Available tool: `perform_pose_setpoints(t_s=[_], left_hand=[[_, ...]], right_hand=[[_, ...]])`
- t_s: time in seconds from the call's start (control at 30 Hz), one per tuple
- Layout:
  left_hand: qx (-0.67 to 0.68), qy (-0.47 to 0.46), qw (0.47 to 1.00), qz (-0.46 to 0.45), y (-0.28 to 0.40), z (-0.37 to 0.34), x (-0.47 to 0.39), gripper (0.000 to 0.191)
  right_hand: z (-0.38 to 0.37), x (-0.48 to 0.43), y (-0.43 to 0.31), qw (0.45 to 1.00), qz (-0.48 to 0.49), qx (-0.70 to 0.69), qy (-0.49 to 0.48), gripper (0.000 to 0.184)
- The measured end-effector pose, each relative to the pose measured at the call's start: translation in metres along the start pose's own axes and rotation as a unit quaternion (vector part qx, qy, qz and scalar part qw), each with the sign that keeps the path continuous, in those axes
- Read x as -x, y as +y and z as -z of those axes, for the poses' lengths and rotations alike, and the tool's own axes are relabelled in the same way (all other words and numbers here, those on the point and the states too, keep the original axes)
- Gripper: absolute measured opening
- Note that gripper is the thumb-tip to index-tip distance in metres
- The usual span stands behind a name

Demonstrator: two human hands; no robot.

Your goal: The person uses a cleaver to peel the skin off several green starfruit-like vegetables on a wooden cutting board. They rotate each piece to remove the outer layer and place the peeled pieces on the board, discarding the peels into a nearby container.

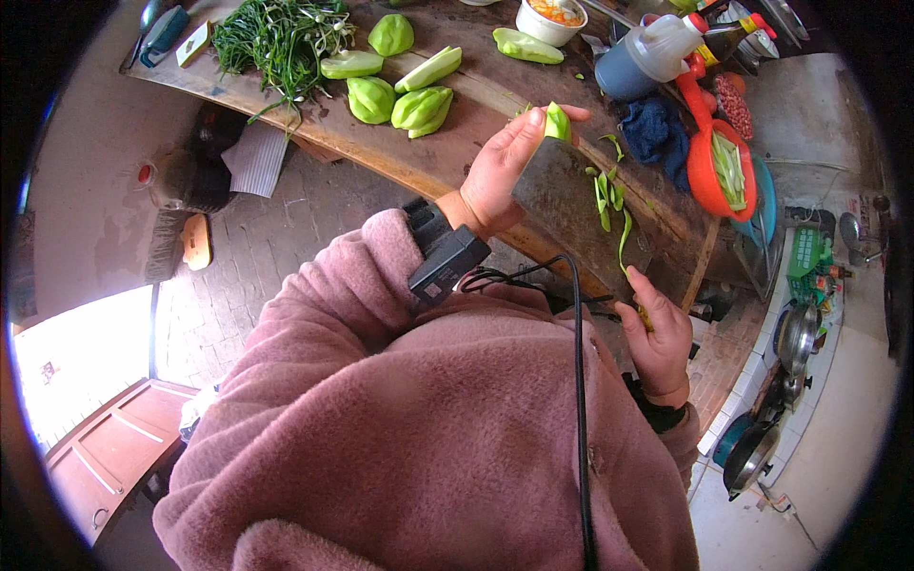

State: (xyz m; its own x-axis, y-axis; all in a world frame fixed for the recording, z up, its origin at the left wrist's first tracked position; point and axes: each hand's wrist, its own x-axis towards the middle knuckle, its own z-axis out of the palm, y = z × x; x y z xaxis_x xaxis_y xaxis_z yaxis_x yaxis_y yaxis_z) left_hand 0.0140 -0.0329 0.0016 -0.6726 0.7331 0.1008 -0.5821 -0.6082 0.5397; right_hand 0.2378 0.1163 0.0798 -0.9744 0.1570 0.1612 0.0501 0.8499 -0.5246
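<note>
My left hand (503,168) holds a green chayote piece (558,123) between thumb and fingers above the wooden table. Against that piece lies the far end of a broad dark blade, seemingly a cleaver (564,182). Thin green peelings (607,194) lie on or beside its dark face, and one long strip trails towards my right hand (658,332). My right hand is closed around a yellowish handle (645,317), mostly hidden by the fingers. Whole chayotes (423,110) and cut pieces (428,69) rest farther back, beside a bunch of thin green stalks with white bulbs (282,43).
A white bowl (550,23) with orange contents, a jug of dark liquid (643,61) and a blue cloth (651,135) occupy the table's back right. An orange strainer (721,175) holds pale green strips. A black cable (580,400) hangs across my front.
</note>
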Motion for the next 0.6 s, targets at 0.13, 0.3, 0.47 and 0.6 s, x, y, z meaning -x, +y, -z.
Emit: perform_pose_setpoints(t_s=[0.13, 0.3, 0.47, 0.6], left_hand=[[-0.019, -0.002, 1.000, -0.025, -0.004, -0.003, 0.000, 0.053], [0.005, -0.011, 1.000, -0.017, -0.009, -0.003, 0.002, 0.052], [-0.057, -0.020, 0.998, -0.031, -0.013, 0.000, 0.002, 0.048], [-0.095, -0.003, 0.995, -0.028, -0.011, 0.000, 0.002, 0.044]], right_hand=[[0.001, 0.001, 0.000, 1.000, 0.017, 0.003, 0.006, 0.048], [0.002, 0.002, -0.002, 1.000, 0.025, 0.013, 0.014, 0.048], [0.001, 0.004, -0.003, 0.999, 0.021, 0.018, 0.020, 0.050], [0.001, 0.005, -0.003, 1.000, 0.011, 0.018, 0.014, 0.050]])
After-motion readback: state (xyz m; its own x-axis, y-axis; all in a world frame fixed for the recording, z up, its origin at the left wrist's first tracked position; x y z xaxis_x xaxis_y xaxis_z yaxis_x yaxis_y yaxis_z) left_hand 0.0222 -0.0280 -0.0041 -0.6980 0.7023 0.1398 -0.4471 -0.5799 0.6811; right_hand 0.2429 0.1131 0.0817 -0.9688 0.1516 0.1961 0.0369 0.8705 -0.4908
